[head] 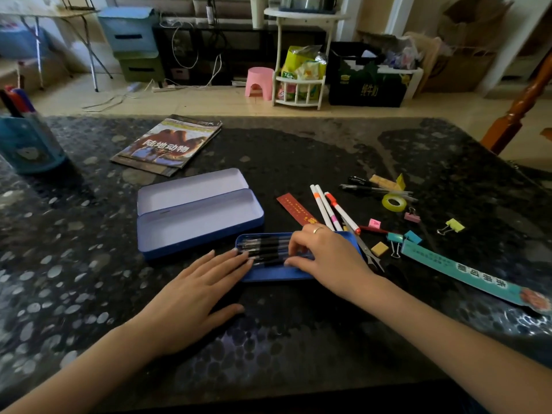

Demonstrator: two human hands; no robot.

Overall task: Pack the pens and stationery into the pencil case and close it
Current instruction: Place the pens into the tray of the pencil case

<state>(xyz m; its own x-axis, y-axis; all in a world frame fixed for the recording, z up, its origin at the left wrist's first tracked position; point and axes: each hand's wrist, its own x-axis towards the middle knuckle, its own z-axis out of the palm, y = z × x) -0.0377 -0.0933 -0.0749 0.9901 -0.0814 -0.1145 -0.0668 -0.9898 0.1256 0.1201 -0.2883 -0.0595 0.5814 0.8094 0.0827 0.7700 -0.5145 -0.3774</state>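
A blue metal pencil case (pixel 197 225) lies open on the dark table, its lid (pixel 191 189) folded back and both halves bare inside. In front of it sits a blue inner tray (pixel 274 274) with several black pens (pixel 265 248) lying side by side. My right hand (pixel 328 258) is over the tray's right half, with bent fingers and thumb pinching the pens. My left hand (pixel 191 297) lies flat on the table, its straight fingertips touching the tray's left end. Right of the tray lie white markers (pixel 325 209) and a red ruler (pixel 294 209).
Scattered at right: a tape roll (pixel 394 202), binder clips (pixel 454 225), an eraser (pixel 379 248), scissors (pixel 369 252), more pens (pixel 370 188) and a long teal bookmark (pixel 466 271). A magazine (pixel 170 144) lies behind the case. A blue pen holder (pixel 27 144) stands far left.
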